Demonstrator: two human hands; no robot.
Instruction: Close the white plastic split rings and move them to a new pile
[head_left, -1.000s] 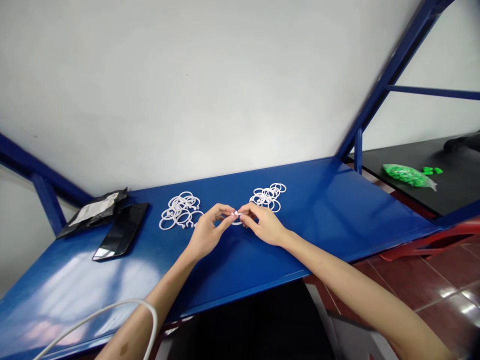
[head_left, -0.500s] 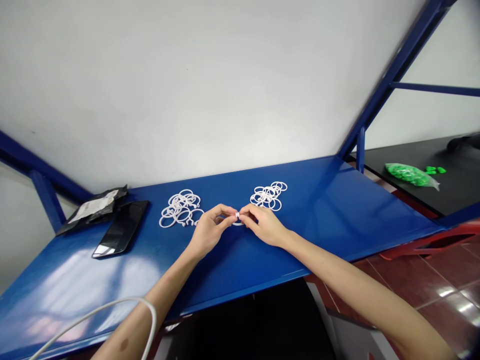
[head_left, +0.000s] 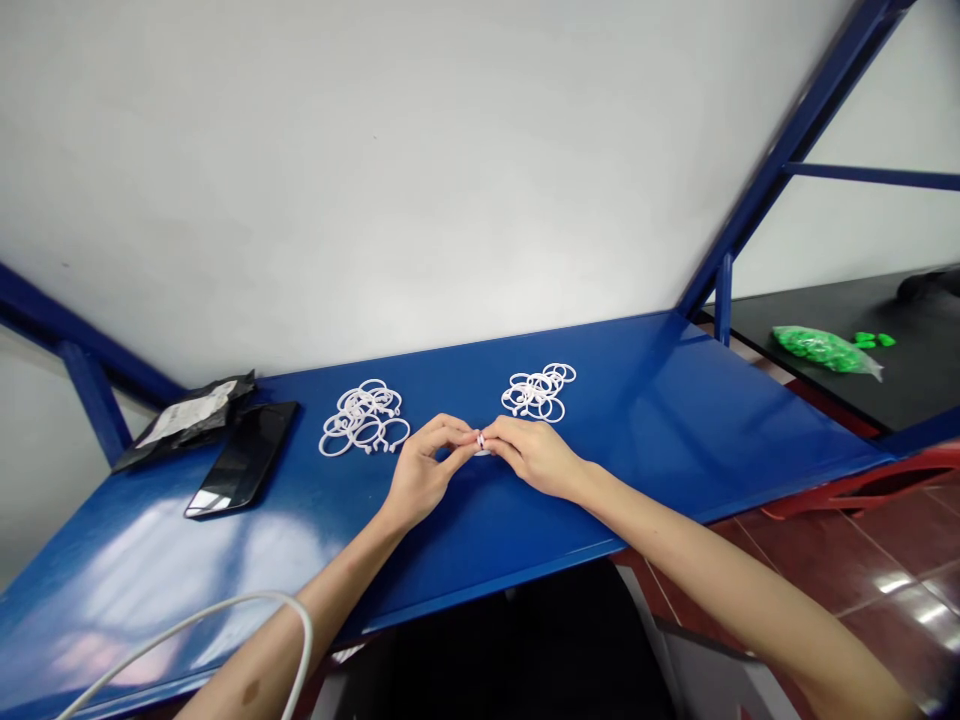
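Presently, both hands meet over the middle of the blue surface [head_left: 675, 420]. The left hand [head_left: 421, 472] and the right hand [head_left: 536, 458] each pinch one end of a single white ring [head_left: 481, 441], fingers pressed together on it from either side. The ring sits between the two sets of fingertips, just above the surface; most of its loop is hidden behind the fingers, so whether its ends are joined or apart cannot be told.

Two groups of like rings lie on the surface beyond the hands. The left pile [head_left: 365, 417] is spread loosely, rings overlapping, near and behind the left hand. The right pile [head_left: 540, 391] is more compact and lies just behind the right hand, not touching it. The two piles are well apart, with the held ring roughly between them and nearer the person.

At the left end of the surface a dark phone [head_left: 242, 457] lies flat, screen up. Just beside it, toward the wall, lies a black pouch [head_left: 192, 417] with a pale label; the two appear to touch at one edge.

A white cable [head_left: 225, 612] arcs over the left forearm at the lower edge of the view.

To the right, past the blue frame upright, a separate black table [head_left: 817, 305] carries a clear bag of green pieces [head_left: 821, 350], with a few loose green pieces beside it.
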